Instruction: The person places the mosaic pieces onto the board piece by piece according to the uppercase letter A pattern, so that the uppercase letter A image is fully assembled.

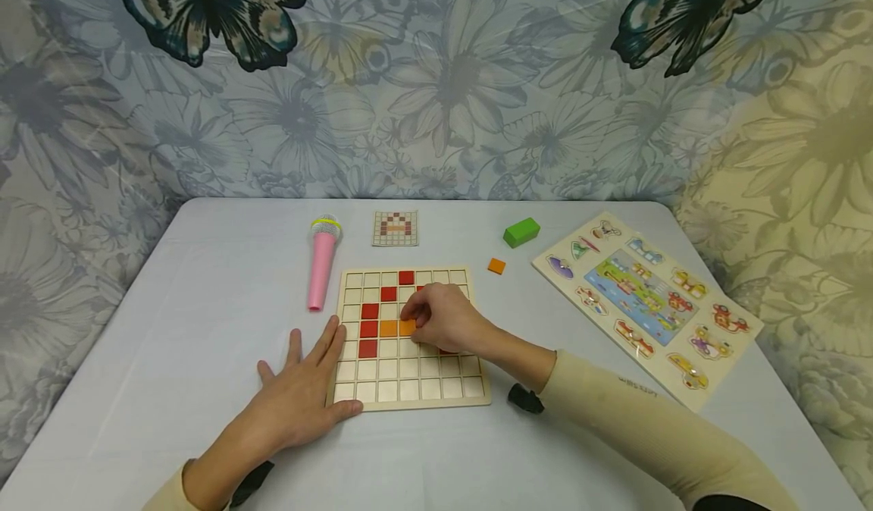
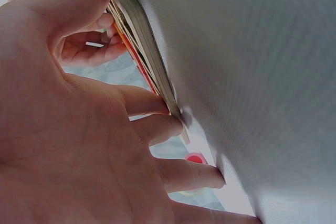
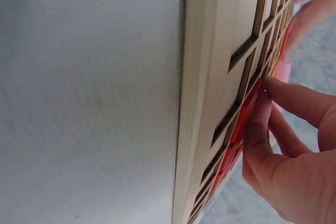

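Observation:
A wooden grid board (image 1: 423,390) lies on the table with red tiles (image 1: 369,329) and orange tiles in some of its square cells. My left hand (image 1: 300,397) rests at the board's left edge, fingers spread, thumb on the near left corner. Over the middle of the grid, my right hand (image 1: 446,318) pinches an orange tile (image 1: 408,327) at its cell, beside another orange tile (image 1: 388,329). In the right wrist view, the right thumb and forefinger meet close to the grid; the tile is hidden there. Some tiles on the right side are covered by this hand.
Behind the board lie a small pattern card (image 1: 395,229) and a pink microphone (image 1: 322,268). A loose orange tile (image 1: 496,267) and a green block (image 1: 521,233) are to the right. Farther right lies a picture puzzle board (image 1: 709,378), partly under the right forearm's line.

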Demonstrator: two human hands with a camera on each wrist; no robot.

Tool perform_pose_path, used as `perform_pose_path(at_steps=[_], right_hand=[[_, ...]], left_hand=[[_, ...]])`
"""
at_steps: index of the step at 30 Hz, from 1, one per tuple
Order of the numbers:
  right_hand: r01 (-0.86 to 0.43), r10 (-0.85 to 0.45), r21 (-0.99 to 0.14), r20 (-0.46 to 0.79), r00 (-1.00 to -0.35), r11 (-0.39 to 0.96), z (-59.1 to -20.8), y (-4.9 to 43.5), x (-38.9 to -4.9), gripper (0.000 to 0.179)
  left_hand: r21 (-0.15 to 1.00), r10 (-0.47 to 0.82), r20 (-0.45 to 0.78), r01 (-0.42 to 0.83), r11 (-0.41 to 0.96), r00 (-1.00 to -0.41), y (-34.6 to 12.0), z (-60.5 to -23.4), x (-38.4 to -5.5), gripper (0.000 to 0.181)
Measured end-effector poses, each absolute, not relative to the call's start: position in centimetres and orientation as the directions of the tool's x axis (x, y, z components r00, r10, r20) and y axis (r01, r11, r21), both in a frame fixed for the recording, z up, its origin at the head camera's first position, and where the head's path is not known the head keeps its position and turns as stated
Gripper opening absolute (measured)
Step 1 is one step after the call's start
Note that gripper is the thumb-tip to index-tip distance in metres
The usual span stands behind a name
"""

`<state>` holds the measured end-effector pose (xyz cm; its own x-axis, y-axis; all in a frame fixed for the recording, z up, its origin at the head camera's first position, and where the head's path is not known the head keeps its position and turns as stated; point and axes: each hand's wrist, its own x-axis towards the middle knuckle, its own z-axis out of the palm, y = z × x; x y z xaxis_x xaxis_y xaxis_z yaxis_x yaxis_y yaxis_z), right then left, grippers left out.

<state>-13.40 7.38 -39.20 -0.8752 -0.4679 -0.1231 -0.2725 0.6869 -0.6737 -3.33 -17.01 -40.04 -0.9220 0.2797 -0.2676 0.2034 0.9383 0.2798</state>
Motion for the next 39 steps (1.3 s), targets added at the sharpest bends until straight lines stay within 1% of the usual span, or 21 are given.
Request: perform_pose_path(at_steps=[6,13,16,21,26,30,36,39], right_hand=[[-0.244,-0.463,-0.701,-0.139,-0.875,0.67,-38.9,8.1,-13.5,0.021],[-0.214,-0.391,-0.708,-0.095,-0.915,0.673,-38.8,10.7,-14.4,0.02],[-0.186,-0.338,-0.702,-0.083,-0.938,0.688,-38.7,12.0,-14.9,0.02],[-0.111,-0.213,-0.66,-0.076,-0.974,0.743,-38.9,14.5,-16.0,0.022],[-0.07,-0.132,-0.638,-0.051,-0.99,0.767,-39.1,16.7,-16.9,0.026],[-0.048,-0.101,-0.649,-0.044,-0.994,0.759,-39.4,17.9,-17.8,0.028],[0.038,-0.029,-0.708,-0.083,-0.996,0.705,-39.9,19.1,-18.8,0.031],[0.052,-0.022,-0.721,-0.094,-0.995,0.691,-39.9,19.4,-19.0,0.032]], left_hand=[[0.279,0.277,-0.269,0.201,0.939,-0.922,-17.0,-40.0,-3.3,0.111],[0.276,0.281,-0.265,0.207,0.939,-0.922,-17.0,-39.9,-3.3,0.112],[0.275,0.279,-0.271,0.204,0.94,-0.921,-17.1,-39.9,-3.2,0.112],[0.277,0.274,-0.28,0.196,0.941,-0.92,-17.0,-39.9,-3.3,0.113],[0.284,0.274,-0.28,0.194,0.939,-0.92,-16.9,-40.0,-3.4,0.114],[0.287,0.269,-0.282,0.186,0.94,-0.921,-16.9,-40.0,-3.4,0.113],[0.296,0.268,-0.281,0.183,0.938,-0.921,-17.0,-40.0,-3.3,0.113],[0.296,0.272,-0.28,0.187,0.937,-0.921,-17.0,-40.1,-3.4,0.114]])
